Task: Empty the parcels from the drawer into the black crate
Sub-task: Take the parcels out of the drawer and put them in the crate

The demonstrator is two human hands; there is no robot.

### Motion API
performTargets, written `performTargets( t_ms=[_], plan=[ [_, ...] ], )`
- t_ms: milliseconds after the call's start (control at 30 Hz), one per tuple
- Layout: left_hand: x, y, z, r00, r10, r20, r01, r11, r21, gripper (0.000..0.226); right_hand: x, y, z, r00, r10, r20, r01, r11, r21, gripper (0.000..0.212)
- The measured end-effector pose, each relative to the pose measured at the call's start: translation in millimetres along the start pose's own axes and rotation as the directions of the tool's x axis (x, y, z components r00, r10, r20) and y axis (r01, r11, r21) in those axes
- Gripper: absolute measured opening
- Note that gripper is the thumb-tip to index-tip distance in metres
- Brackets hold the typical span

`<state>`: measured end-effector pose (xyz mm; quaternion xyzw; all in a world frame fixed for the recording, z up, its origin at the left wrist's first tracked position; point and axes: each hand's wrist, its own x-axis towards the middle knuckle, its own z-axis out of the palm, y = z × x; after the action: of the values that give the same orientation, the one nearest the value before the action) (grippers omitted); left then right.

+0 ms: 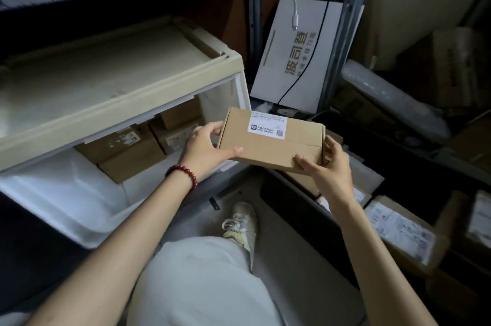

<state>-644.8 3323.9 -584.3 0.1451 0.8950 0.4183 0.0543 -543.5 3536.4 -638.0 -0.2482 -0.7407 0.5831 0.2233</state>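
Nearest: a bent knee in pale trousers [202, 280] and a white shoe [240, 224] on the floor, below and between both grips.

Left grip [204, 146]: clamped on the left end of the parcel [271, 141], thumb on the near top edge, fingers round the far corner. Right grip [328, 166]: clamped on the right end, thumb on the near edge, fingers wrapped round the end flap. Parcel held roughly level in the air between the two grips, label [267, 127] upward, touching nothing else.

Step in hand, by judgement: transfer of one parcel, out of the drawer and bound for the black crate [295, 199]. Dark crate wall directly below the right grip. Labelled boxes [401, 227] further right of that grip, apparently already inside; far rim uncertain in the dim light.

Left of and beyond the left grip: drawer [66, 193] pulled open, at least three cardboard parcels [130, 153] left inside toward the back. Task judged part done.

Next move: carry the parcel rightward and down past the crate wall. Set flat on or beside the boxes there. Loosen both grips only once supported. Then reach into the drawer for the nearest parcel.

Farthest: a white printed carton [295, 60] leaning upright beyond the right grip, with a cable [295, 18] hanging in front.
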Motion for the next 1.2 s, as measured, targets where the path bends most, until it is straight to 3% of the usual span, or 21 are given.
performTargets(
  t_ms=[267,433,733,967,1200],
  plan=[
    [42.7,87.7,73.7,0.96,0.165,0.225,-0.215,0.951,0.221,0.078,13.6,23.3,-88.0,0.977,0.1,-0.19,-0.095,0.995,0.035,0.087],
    [55.2,122.1,137.4,0.938,0.226,0.263,-0.281,0.94,0.193,0.066,28.1,48.4,-138.7,0.945,0.156,-0.287,-0.165,0.986,-0.006,0.085],
    [83.9,159.9,226.1,0.846,0.289,0.448,-0.44,0.853,0.281,0.074,64.1,92.3,-195.2,0.877,0.173,-0.447,-0.246,0.963,-0.11,0.08],
    [102.3,150.3,291.5,0.854,0.223,0.471,-0.382,0.882,0.276,0.072,81.0,112.0,-199.3,0.82,0.169,-0.547,-0.337,0.915,-0.221,0.087],
    [125.5,115.4,299.8,0.916,0.166,0.365,-0.292,0.9,0.325,0.075,104.8,112.6,-173.2,0.879,0.2,-0.433,-0.299,0.938,-0.174,0.091]
  ],
)
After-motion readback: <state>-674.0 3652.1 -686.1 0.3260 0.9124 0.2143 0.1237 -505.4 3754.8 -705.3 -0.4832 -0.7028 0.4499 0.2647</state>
